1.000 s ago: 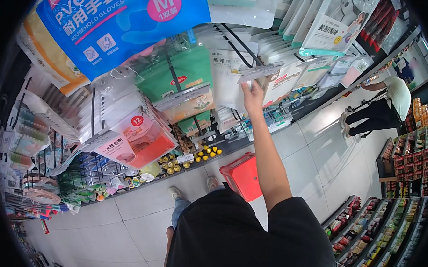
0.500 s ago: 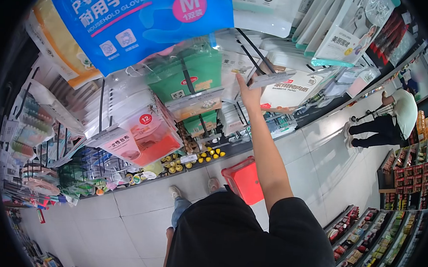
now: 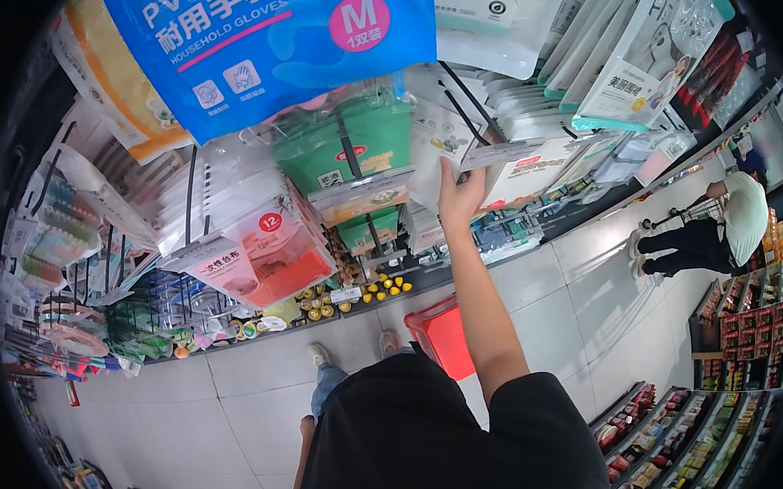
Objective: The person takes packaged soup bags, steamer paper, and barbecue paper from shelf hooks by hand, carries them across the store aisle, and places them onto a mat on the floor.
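My right hand [image 3: 461, 193] is raised to the hanging packets, its fingers around the lower edge of a white packet [image 3: 433, 154] below a clear price holder [image 3: 505, 153]. Part of the fingers is hidden behind the packet and holder. To the right of the hand hangs a white packet with red lettering [image 3: 524, 173]; to the left are green packets [image 3: 348, 149]. A large blue glove packet [image 3: 269, 48] hangs at the upper left. My left hand [image 3: 307, 428] hangs low beside my body, mostly hidden by the black shirt, and its fingers cannot be made out.
A red basket or stool [image 3: 444, 336] stands on the floor near my feet. Red tablecloth packets [image 3: 276, 247] hang at the left. At the right a person [image 3: 743, 219] in a light top stands with a cart [image 3: 699, 210], near shelves of packaged goods [image 3: 695, 446].
The camera view has shifted a little. My right hand has moved slightly down from the packets' hook, and the white packets beside it have changed their tilt.
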A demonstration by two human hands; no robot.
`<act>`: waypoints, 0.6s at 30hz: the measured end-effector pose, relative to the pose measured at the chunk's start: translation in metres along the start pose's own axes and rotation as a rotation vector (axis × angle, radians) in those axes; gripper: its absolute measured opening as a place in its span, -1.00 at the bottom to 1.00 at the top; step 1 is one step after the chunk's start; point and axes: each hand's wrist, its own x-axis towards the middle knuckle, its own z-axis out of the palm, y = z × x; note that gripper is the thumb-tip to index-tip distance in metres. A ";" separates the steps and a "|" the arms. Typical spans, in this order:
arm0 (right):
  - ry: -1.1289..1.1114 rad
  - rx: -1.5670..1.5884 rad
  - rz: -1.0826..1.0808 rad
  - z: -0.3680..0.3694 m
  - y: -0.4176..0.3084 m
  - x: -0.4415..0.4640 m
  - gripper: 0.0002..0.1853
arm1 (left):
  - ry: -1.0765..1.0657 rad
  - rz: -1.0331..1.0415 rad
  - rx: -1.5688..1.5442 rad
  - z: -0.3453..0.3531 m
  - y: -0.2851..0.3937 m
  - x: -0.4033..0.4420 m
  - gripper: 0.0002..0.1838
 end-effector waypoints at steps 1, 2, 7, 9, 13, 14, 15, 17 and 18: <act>0.010 0.116 0.051 0.001 -0.001 0.000 -0.69 | 0.007 -0.006 0.002 -0.001 0.001 0.000 -0.69; 0.019 0.232 0.102 0.003 -0.002 0.000 -0.70 | 0.003 0.011 0.012 -0.002 0.001 -0.001 -0.69; -0.316 0.133 0.371 -0.013 0.004 0.006 -0.78 | -0.033 0.036 0.020 -0.008 0.004 -0.003 -0.69; -0.325 0.163 0.412 -0.014 0.010 0.007 -0.80 | -0.034 0.024 0.033 -0.006 0.002 0.000 -0.70; -0.284 0.202 0.332 -0.039 -0.006 0.012 -0.80 | -0.010 -0.028 0.052 0.001 0.002 -0.003 -0.71; -0.313 0.198 0.348 -0.047 -0.015 0.014 -0.80 | -0.008 -0.023 0.041 0.001 0.001 -0.006 -0.72; -0.342 0.193 0.364 -0.056 -0.023 0.015 -0.79 | -0.006 -0.016 0.031 -0.001 0.002 -0.009 -0.72; -0.389 0.196 0.401 -0.070 -0.035 0.020 -0.77 | -0.001 0.013 0.026 -0.002 0.002 -0.011 -0.72; -0.407 0.203 0.423 -0.077 -0.039 0.023 -0.77 | 0.002 0.036 0.033 -0.004 0.003 -0.011 -0.72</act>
